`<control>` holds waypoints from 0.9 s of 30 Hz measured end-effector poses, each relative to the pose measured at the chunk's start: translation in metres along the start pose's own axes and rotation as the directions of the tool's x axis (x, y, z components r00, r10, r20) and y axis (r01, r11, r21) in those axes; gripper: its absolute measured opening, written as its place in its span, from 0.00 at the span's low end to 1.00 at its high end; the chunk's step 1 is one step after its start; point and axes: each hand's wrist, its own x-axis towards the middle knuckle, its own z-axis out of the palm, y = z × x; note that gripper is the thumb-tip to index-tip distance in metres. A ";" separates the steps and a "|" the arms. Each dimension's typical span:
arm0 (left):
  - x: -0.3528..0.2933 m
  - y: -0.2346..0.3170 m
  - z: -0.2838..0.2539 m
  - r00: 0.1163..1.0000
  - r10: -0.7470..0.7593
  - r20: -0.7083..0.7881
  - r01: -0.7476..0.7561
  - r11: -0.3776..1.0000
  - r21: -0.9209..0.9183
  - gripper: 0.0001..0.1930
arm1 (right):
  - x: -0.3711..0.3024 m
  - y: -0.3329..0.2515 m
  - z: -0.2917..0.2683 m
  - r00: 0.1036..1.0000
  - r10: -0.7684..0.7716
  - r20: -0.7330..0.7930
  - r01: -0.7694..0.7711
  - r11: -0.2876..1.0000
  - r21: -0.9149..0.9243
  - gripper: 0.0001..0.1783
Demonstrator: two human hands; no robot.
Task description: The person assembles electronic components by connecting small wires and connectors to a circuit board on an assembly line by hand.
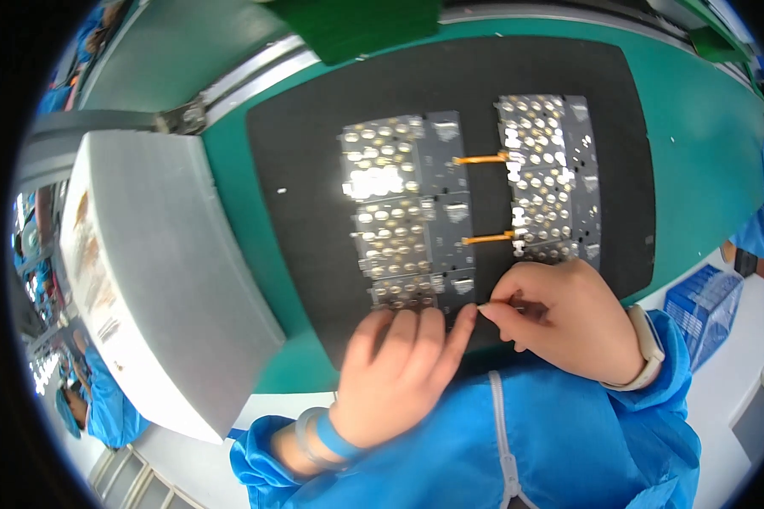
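On a black mat [301,229] lie two long dark panels carrying rows of shiny round metal discs, the left panel [446,178] and the right panel [581,165]. Two narrow orange strips, an upper strip [481,159] and a lower strip [488,239], bridge the gap between them. My left hand [390,360] rests with fingers stretched over the near end of the left panel. Beside its index fingertip, my right hand [569,318] is closed in a pinch at that panel's near right corner. What it pinches is too small to make out. Its wrist covers part of the right panel's near end.
A large pale box-like block [174,280] stands left of the mat on the green work surface [692,170]. A green object [356,25] overhangs the far edge. At the right sits a blue plastic basket [703,310]. Other people in blue are at both sides.
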 end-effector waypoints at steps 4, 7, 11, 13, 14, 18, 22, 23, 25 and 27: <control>-0.009 -0.011 -0.018 0.999 -0.003 0.036 0.012 0.971 -0.240 0.26 | -0.006 -0.010 -0.007 0.998 -0.015 0.056 0.011 0.998 0.066 0.11; -0.030 -0.028 -0.062 0.971 -0.090 -0.222 -0.019 0.895 -0.446 0.14 | -0.012 -0.008 -0.013 0.996 0.086 -0.005 -0.083 0.977 0.194 0.13; -0.078 -0.060 -0.111 0.654 -0.605 -0.455 0.373 0.780 -0.502 0.17 | -0.012 0.004 -0.027 0.990 0.121 -0.067 -0.110 0.983 0.148 0.09; -0.094 -0.092 -0.136 0.639 -0.655 -0.402 0.581 0.754 -0.305 0.16 | -0.010 0.010 -0.035 0.993 0.089 -0.075 -0.073 0.979 0.189 0.09; -0.097 -0.107 -0.147 0.660 -0.665 -0.349 0.660 0.735 -0.155 0.15 | -0.009 0.009 -0.034 0.993 0.078 -0.093 -0.055 0.973 0.226 0.08; -0.089 -0.137 -0.137 0.782 -0.562 -0.267 0.580 0.815 -0.017 0.12 | -0.003 0.006 -0.030 0.994 0.064 -0.085 -0.044 0.976 0.213 0.07; -0.077 -0.145 -0.133 0.810 -0.561 -0.170 0.543 0.827 -0.143 0.10 | -0.003 0.007 -0.029 0.995 0.028 -0.100 -0.008 0.981 0.195 0.07; -0.078 -0.147 -0.132 0.816 -0.561 -0.141 0.544 0.827 -0.141 0.10 | -0.004 0.008 -0.029 0.995 0.020 -0.100 0.000 0.982 0.190 0.07; -0.075 -0.150 -0.133 0.823 -0.548 -0.151 0.528 0.835 -0.154 0.10 | -0.006 0.006 -0.030 0.993 0.027 -0.112 -0.005 0.982 0.187 0.06; -0.075 -0.153 -0.134 0.826 -0.539 -0.163 0.515 0.840 -0.170 0.09 | -0.008 0.003 -0.032 0.992 0.032 -0.121 -0.010 0.984 0.179 0.06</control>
